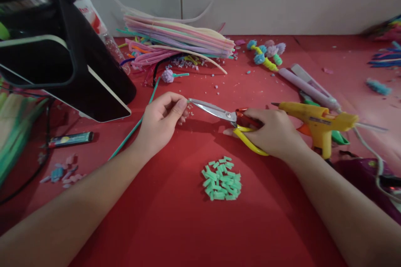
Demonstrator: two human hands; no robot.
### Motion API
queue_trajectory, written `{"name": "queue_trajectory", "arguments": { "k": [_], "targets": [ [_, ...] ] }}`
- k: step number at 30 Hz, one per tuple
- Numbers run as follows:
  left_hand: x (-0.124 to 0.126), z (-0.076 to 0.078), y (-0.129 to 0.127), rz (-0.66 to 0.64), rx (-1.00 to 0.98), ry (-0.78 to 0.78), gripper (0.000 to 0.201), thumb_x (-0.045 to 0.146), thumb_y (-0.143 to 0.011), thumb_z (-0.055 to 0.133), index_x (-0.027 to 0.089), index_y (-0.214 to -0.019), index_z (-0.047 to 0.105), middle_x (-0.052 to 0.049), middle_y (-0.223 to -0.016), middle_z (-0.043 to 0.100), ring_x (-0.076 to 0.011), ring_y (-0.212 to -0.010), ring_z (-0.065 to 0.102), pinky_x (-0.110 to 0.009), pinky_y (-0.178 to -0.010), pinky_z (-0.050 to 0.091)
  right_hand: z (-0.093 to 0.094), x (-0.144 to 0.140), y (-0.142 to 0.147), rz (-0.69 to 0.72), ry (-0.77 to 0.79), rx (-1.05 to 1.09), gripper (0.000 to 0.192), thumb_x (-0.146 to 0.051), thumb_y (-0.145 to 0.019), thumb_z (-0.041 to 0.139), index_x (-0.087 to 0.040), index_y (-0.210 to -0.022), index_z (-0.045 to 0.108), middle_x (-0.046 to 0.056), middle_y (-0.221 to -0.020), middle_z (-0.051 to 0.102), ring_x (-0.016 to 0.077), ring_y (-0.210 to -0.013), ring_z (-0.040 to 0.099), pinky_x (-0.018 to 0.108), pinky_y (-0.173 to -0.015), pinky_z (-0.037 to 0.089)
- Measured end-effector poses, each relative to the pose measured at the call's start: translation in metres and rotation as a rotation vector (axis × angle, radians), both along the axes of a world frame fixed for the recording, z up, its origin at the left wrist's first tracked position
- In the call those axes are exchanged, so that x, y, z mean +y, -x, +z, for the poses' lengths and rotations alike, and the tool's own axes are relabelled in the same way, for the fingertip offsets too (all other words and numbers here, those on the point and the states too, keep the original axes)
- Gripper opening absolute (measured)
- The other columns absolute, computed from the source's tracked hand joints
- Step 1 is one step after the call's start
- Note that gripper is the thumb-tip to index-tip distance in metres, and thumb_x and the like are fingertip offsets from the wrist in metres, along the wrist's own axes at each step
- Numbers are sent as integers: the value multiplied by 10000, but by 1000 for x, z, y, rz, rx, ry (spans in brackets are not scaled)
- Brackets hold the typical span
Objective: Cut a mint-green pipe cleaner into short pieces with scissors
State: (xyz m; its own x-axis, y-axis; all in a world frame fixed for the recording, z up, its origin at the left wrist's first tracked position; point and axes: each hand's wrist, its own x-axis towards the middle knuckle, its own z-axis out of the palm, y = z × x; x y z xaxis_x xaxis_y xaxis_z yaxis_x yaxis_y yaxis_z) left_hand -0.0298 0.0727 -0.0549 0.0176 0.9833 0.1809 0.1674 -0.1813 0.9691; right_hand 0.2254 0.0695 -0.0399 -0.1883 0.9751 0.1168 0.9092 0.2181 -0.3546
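Between the thumb and fingers of my left hand (pixel 163 119) is a green pipe cleaner (pixel 189 101), of which only a small tip shows. The tips of the scissors (pixel 216 110) meet that end, their blades closed or nearly so. My right hand (pixel 275 131) grips the scissors by their yellow and red handles. Below the blades lies a small pile of short light green pipe cleaner pieces (pixel 222 179). A long teal pipe cleaner (pixel 130 133) runs behind my left wrist; whether it joins the held tip is hidden.
A yellow glue gun (pixel 308 117) and a lilac hair straightener (pixel 308 87) lie at right. Pipe cleaner bundles (pixel 184 37) lie at the back beside a purple pompom flower (pixel 168 76). A black tumbler (pixel 94 50) stands at left, near a lighter-like tube (pixel 71 139) and pink-blue cut pieces (pixel 64 173).
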Motion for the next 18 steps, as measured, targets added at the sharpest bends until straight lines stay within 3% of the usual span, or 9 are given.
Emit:
{"name": "queue_trajectory", "arguments": {
  "k": [9, 18],
  "targets": [
    [1, -2, -1, 28, -23, 18, 203, 384, -907, 661, 197, -826, 665, 2, -692, 652, -92, -585, 602, -213, -571, 512, -2, -1, -1, -25, -1, -22, 639, -806, -712, 555, -233, -569, 311, -38, -483, 367, 110, -495, 266, 309, -566, 268],
    [1, -3, -1, 5, -43, 19, 210, 373, -910, 655, 195, -797, 661, -3, -702, 638, -91, -589, 593, -207, -568, 514, 1, -3, 0, -17, 34, 10, 626, -802, -714, 536, -230, -574, 325, -30, -512, 383, 118, -521, 281, 302, -553, 253]
  ]
}}
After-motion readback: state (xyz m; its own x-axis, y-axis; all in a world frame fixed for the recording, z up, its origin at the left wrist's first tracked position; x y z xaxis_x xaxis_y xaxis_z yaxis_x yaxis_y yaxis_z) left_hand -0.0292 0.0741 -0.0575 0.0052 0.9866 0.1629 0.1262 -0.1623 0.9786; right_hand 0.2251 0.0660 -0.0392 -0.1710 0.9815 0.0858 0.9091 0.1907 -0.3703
